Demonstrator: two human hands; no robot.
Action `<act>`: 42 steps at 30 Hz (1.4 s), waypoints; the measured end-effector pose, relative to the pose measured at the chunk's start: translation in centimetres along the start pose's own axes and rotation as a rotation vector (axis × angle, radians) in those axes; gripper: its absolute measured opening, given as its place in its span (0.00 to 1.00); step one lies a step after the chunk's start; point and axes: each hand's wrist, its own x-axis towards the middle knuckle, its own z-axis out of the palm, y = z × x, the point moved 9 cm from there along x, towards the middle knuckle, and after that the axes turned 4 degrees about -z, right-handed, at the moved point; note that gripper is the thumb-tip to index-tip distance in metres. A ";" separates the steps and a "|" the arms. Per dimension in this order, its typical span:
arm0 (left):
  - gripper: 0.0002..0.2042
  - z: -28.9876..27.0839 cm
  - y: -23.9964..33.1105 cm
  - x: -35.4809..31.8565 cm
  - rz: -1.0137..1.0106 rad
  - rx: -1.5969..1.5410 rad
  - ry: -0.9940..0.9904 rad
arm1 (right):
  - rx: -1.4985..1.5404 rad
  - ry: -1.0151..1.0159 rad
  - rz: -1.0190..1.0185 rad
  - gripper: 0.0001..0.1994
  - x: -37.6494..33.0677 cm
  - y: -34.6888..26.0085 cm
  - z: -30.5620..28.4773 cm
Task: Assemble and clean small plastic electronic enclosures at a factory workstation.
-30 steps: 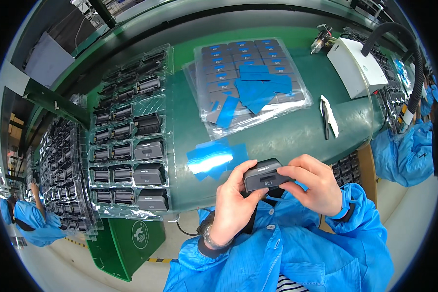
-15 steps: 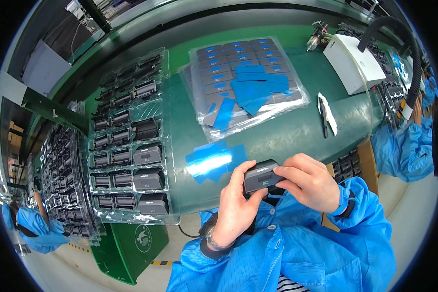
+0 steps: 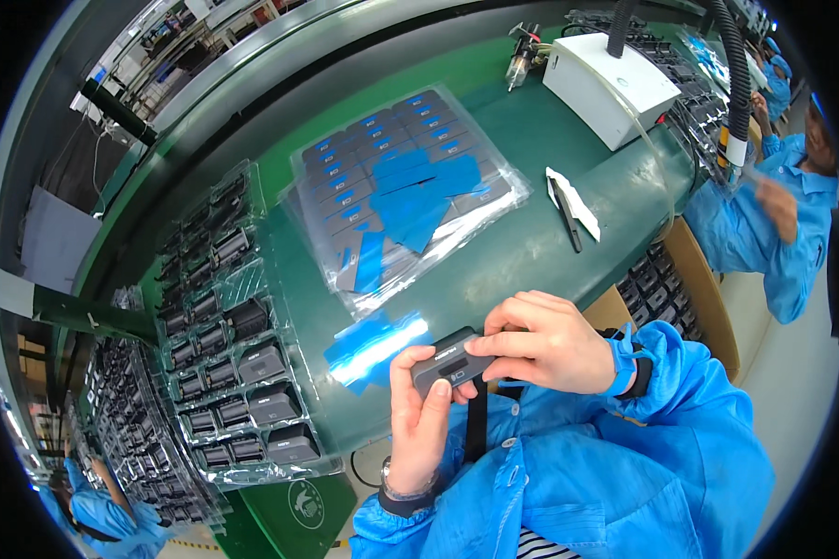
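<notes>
A dark grey, rounded rectangular plastic casing (image 3: 450, 367) with a small dark window is held above the table's near edge. My left hand (image 3: 414, 436) grips it by its left end and lower side, thumb on the front. At its right end, the fingertips of my right hand (image 3: 557, 347) pinch and press the upper corner. Just beyond my left hand, shiny blue film pieces (image 3: 352, 360) lie on the green table. To the left, a clear plastic tray (image 3: 298, 382) holds similar grey casings (image 3: 273, 404) in its right column and black parts (image 3: 233, 411) in the others.
Grey flat panels (image 3: 344, 198) under clear plastic lie at the far middle, with blue film strips (image 3: 419, 200) on top. Black tweezers (image 3: 565, 216) rest by white paper (image 3: 584, 212). A white box (image 3: 598, 84) with a black hose (image 3: 738, 88) stands far right. Another person (image 3: 774, 214) sits beyond a carton (image 3: 711, 293).
The whole view has turned, so the table appears tilted and shifted left. Both hands stay on the casing, which is now angled more. The person at the right shows more fully.
</notes>
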 end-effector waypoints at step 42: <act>0.15 0.0 -0.5 -0.5 0.069 -0.055 0.197 | 0.965 0.169 0.709 0.13 -2.9 4.5 6.0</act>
